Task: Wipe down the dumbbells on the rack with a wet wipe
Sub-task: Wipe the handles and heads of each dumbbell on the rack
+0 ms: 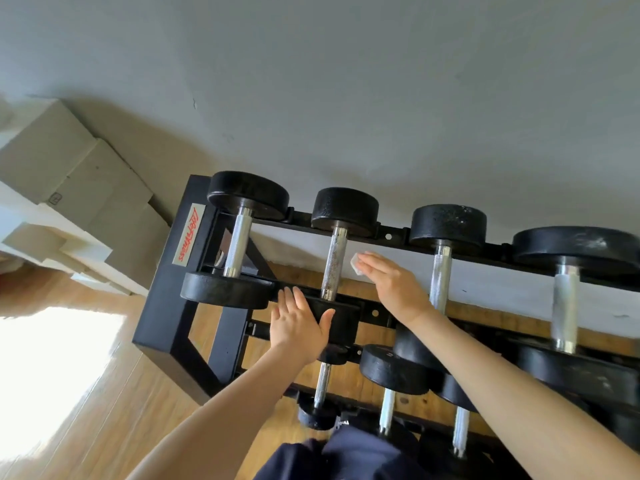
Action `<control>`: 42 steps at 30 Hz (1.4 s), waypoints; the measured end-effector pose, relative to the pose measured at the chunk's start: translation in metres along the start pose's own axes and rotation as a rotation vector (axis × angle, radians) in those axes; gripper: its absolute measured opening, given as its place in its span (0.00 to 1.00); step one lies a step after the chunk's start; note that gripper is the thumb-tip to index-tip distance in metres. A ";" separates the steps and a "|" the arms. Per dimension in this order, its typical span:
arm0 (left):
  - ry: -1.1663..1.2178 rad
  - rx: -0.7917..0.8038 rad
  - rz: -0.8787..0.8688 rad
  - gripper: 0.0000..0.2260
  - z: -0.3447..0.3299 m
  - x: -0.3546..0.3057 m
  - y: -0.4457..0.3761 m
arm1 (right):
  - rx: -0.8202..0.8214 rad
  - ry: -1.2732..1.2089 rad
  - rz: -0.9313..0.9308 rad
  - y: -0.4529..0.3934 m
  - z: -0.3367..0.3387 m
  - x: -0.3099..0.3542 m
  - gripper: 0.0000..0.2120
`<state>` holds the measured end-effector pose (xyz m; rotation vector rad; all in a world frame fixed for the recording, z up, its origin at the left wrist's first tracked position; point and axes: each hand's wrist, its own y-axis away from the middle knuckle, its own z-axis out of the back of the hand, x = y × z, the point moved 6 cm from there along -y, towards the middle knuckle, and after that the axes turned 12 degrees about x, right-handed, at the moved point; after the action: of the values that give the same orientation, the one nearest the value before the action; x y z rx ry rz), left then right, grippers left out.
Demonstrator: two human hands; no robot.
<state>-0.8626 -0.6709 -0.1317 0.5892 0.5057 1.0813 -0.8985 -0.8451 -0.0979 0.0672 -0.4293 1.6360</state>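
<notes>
On the top rail of the rack (166, 299), second from the left, sits the dumbbell (334, 261) being cleaned: cast iron, heavy and rigid, best left seated. Its pitted handle will snag the wet wipe (356, 263), which is limp and light. The right hand (391, 289), at three o'clock of the handle, carries it under straight fingers. The left hand (298, 323), fingers flat, presses the near head at six o'clock.

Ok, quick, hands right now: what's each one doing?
Left hand: open, fingers straight, palm flat on the near weight of the second dumbbell.
Right hand: fingers straight, wet wipe under the fingertips, beside that dumbbell's handle.
</notes>
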 end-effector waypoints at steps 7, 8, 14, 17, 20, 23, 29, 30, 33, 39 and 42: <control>-0.125 -0.176 -0.179 0.34 0.024 -0.025 0.027 | 0.022 0.093 -0.115 0.046 0.030 0.010 0.26; -0.139 -0.202 -0.219 0.34 0.028 -0.033 0.031 | 0.023 0.103 -0.131 0.051 0.034 0.010 0.27; -0.225 -0.267 -0.334 0.33 0.033 -0.077 0.050 | -0.013 0.102 -0.262 0.081 0.059 0.001 0.25; -0.268 -0.257 -0.365 0.34 0.034 -0.099 0.056 | -0.033 0.095 -0.280 0.088 0.076 -0.010 0.24; -0.301 -0.247 -0.399 0.34 0.040 -0.123 0.058 | -0.083 0.087 -0.298 0.091 0.095 -0.021 0.26; -0.337 -0.249 -0.408 0.35 0.049 -0.154 0.053 | -0.134 0.106 -0.303 0.093 0.110 -0.041 0.27; -0.292 -0.251 -0.380 0.36 0.059 -0.212 0.031 | -0.201 0.060 -0.361 0.095 0.127 -0.095 0.30; -0.289 -0.247 -0.363 0.36 0.060 -0.219 0.026 | -0.191 0.038 -0.364 0.092 0.128 -0.104 0.30; -0.271 -0.241 -0.325 0.37 0.065 -0.229 0.013 | -0.142 -0.035 -0.362 0.072 0.131 -0.121 0.26; -0.268 -0.197 -0.285 0.38 0.072 -0.226 -0.014 | -0.060 -0.078 -0.349 0.036 0.111 -0.134 0.21; -0.285 -0.159 -0.314 0.38 0.072 -0.224 -0.029 | 0.116 -0.042 -0.347 0.022 0.088 -0.129 0.24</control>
<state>-0.8839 -0.9003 -0.0766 0.4939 0.2496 0.7165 -0.9229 -0.9960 -0.0600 0.2501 -0.3335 1.3174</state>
